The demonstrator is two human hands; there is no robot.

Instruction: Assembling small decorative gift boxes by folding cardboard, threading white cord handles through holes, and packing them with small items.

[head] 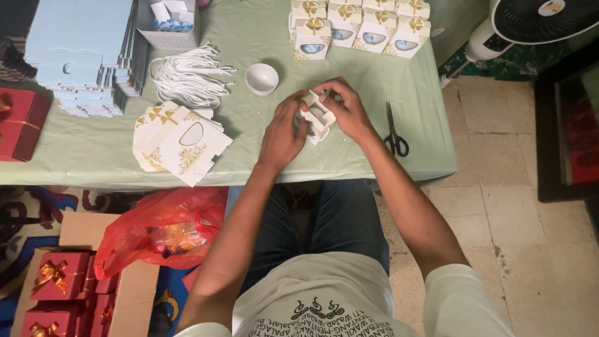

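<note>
Left hand (282,134): fingers closed on the left side of the small white box (318,115)
Right hand (347,109): clamped over the box's top and right side
Box: held between both hands just above the green table (249,156), apparently half folded
Nearby: white bowl (261,78), scissors (394,132), stack of flat box blanks (181,142), finished boxes (359,28)

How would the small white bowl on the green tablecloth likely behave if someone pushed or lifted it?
The white bowl looks glazed and smooth, so it may feel slippery. It sits upright on the cloth-covered table, so a push would probably drag, not roll. It appears ceramic, perhaps two stacked: likely breakable and heavy for its size.
</note>
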